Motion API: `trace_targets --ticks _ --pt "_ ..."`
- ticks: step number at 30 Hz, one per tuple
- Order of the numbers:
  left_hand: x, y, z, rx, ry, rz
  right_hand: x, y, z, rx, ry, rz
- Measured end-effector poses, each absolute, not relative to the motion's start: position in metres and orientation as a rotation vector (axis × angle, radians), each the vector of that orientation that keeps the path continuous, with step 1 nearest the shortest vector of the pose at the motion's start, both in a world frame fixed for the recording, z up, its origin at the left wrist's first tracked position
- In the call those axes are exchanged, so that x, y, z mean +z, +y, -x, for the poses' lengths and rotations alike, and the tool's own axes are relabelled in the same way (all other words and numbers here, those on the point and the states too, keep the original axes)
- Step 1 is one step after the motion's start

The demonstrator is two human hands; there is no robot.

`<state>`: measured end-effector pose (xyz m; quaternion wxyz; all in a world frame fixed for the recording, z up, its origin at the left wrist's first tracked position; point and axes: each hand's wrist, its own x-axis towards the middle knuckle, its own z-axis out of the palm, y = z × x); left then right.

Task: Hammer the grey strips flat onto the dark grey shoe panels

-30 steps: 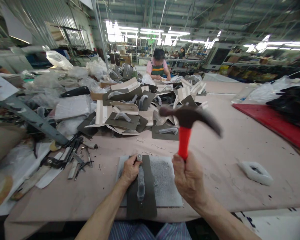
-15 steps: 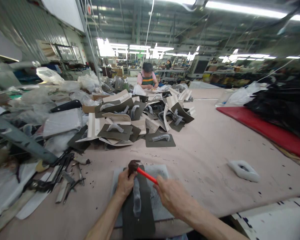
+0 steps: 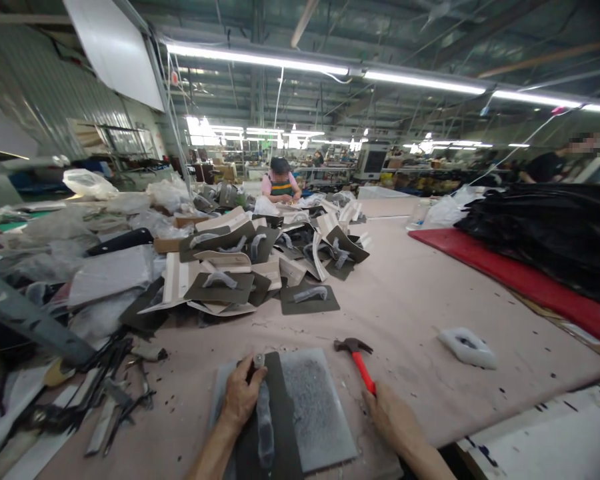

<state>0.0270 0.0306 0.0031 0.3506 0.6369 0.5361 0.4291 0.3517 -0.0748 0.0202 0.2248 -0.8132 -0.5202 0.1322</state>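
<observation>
My left hand (image 3: 243,393) is closed around a short metal punch (image 3: 259,361), of which only the round top end shows. It rests at the far end of a plastic-wrapped handle (image 3: 265,427) on a dark grey panel (image 3: 286,413). Beneath the panel lies a worn, pale square slab (image 3: 320,407). My right hand (image 3: 393,417) grips a claw hammer (image 3: 363,367) by its red handle, with the dark head low over the table, right of the slab.
Several grey panels with wrapped handles (image 3: 310,299) are heaped ahead. Hand tools (image 3: 115,400) lie at left. A white block with a hollow (image 3: 467,348) sits at right, before a red sheet (image 3: 495,270) and black material (image 3: 540,233). A person (image 3: 281,183) sits across the table.
The hammer has swung away from over the punch to the right and down towards the table. My left hand stays at the handle's end. The view has tilted up and turned slightly right.
</observation>
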Motion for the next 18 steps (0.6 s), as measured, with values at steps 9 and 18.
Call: trace_targets --ticks 9,18 --pt "0.014 0.028 -0.037 1.254 1.504 -1.357 0.054 -0.075 -0.15 0.548 -2.006 1.722" --pt "0.018 0.032 0.0 1.53 1.468 -1.013 0.042 -0.085 -0.161 0.804 -1.769 1.711"
